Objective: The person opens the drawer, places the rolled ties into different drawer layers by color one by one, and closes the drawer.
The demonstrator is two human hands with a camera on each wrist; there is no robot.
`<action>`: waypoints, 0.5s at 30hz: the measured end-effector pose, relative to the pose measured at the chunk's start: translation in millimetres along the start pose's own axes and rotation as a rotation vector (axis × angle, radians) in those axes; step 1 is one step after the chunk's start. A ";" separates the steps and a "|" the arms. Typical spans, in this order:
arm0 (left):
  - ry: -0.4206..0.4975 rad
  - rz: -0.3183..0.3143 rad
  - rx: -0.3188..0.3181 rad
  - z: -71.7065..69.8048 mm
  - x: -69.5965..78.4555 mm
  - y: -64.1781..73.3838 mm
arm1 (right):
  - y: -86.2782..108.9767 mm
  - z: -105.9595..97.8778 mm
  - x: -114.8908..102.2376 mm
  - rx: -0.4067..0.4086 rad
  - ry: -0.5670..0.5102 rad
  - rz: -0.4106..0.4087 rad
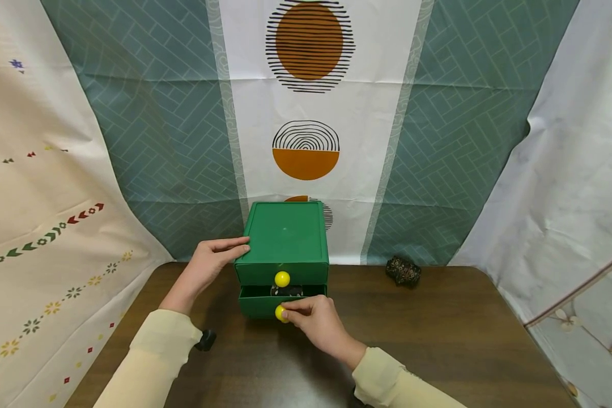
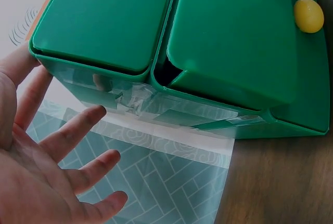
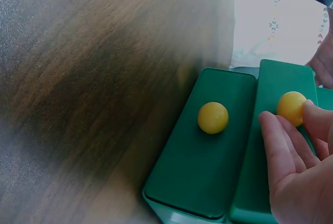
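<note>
Cabinet [image 1: 285, 229], green, with 3 stacked drawers, stands at the rear of the bench [image 1: 438, 334], fronts facing the person. The middle drawer [image 1: 256, 307] projects partway; the top drawer [image 1: 256, 274] and the bottom drawer [image 3: 195, 167] sit farther back. Each of the 3 fronts carries 1 round yellow knob.

Right hand [image 1: 320, 323]: thumb and fingers pinch the middle knob [image 1: 279, 313], approaching from the front and slightly from the right.

Left hand [image 1: 211, 262]: fingers extended, tips touching the left edge of the cabinet near its top. The left wrist view shows the other fingers spread beside the taped side wall; this hand grips nothing.

Governing relation: the drawer's travel line runs front to rear, between the cabinet and the person. The long axis of the drawer front lies left to right, square across that line. The right hand is on the line, at the knob; the left hand is beside it, at the cabinet wall.

Contents: 1 dark patterned item [image 1: 287, 291] shows inside the middle drawer, behind its front; its full shape is hidden. 1 dark patterned bundle [image 1: 403, 271] lies at the bench's rear edge, well apart to the right.
</note>
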State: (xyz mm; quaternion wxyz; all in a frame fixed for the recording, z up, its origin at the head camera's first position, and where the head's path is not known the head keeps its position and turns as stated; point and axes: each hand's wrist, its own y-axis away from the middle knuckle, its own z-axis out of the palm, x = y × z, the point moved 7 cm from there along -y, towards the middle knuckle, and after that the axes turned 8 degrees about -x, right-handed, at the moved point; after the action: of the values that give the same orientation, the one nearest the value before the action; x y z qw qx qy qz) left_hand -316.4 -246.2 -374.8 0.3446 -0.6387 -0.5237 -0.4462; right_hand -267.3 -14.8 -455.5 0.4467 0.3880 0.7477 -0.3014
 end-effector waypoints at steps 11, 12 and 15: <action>-0.005 0.007 0.011 -0.8 -7.5 -3.1 | -3.5 -2.2 2.1 0.016 -0.025 0.009; -0.004 0.006 0.010 -0.8 -7.5 -3.2 | -4.1 -2.5 2.3 0.019 -0.027 0.010; -0.006 0.004 0.009 -0.9 -6.5 -3.2 | -6.1 -3.3 2.8 0.024 -0.035 0.010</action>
State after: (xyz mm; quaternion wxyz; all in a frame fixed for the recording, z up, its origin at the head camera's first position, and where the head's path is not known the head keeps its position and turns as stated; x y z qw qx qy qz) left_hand -320.0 -248.6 -380.6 0.3467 -0.6397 -0.5254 -0.4411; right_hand -274.8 -14.5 -456.1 0.4565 0.3915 0.7342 -0.3150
